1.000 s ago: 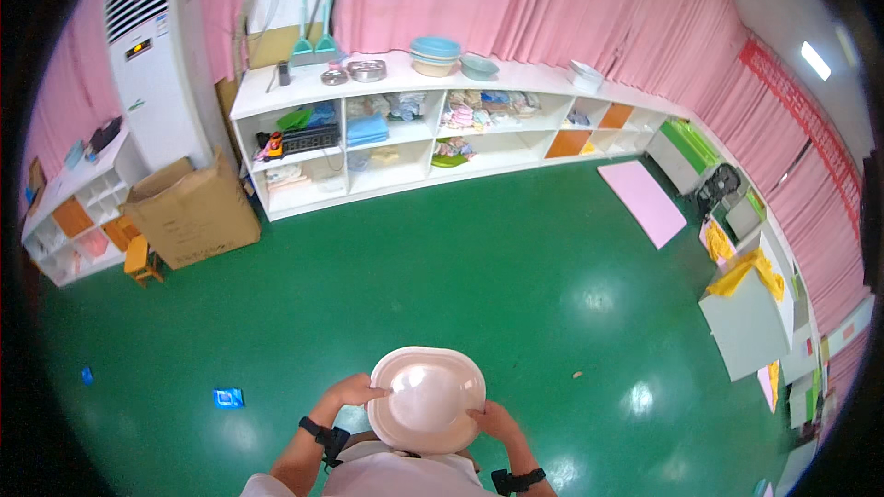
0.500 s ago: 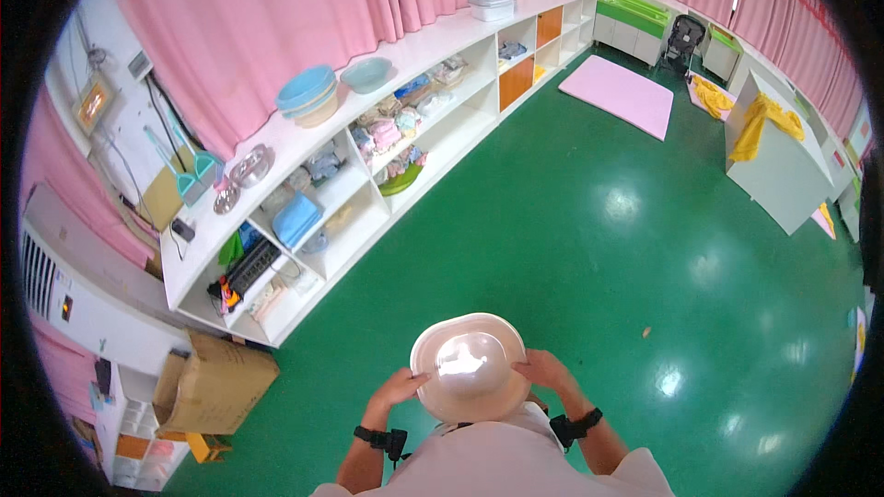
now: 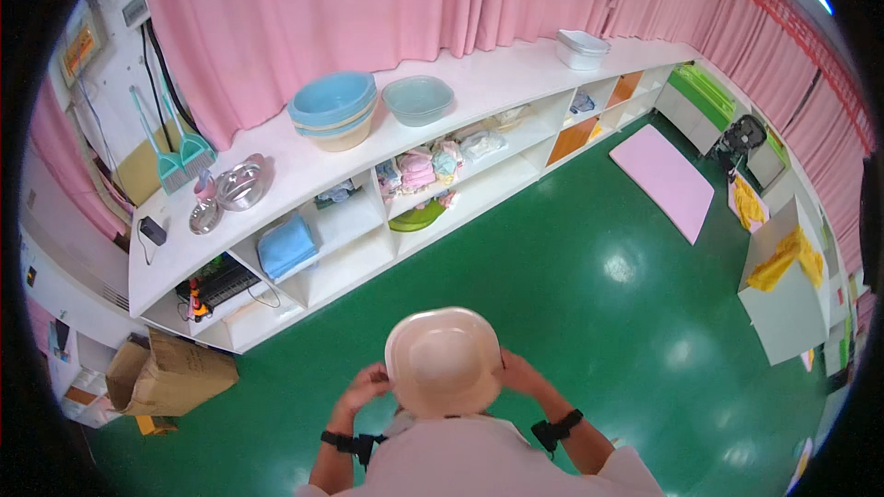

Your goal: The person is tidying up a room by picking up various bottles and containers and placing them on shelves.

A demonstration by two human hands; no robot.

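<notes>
A pale peach plastic basin [image 3: 443, 361] is held level in front of my chest. My left hand [image 3: 367, 385] grips its left rim and my right hand [image 3: 518, 373] grips its right rim. Both wrists wear black bands. Ahead stands a long white shelf unit [image 3: 304, 170]. On its top rest stacked blue basins [image 3: 333, 109] and a pale green basin [image 3: 418, 98].
Metal bowls [image 3: 240, 187] and a green broom and dustpan [image 3: 175, 152] sit at the shelf's left end. A cardboard box [image 3: 170, 375] lies on the green floor at the left. A pink mat [image 3: 665, 179] and a white cabinet with yellow cloth [image 3: 785, 278] are at the right.
The view has swung so the white shelf is much closer and fills the upper frame. The basin stays held in both hands in front of me.
</notes>
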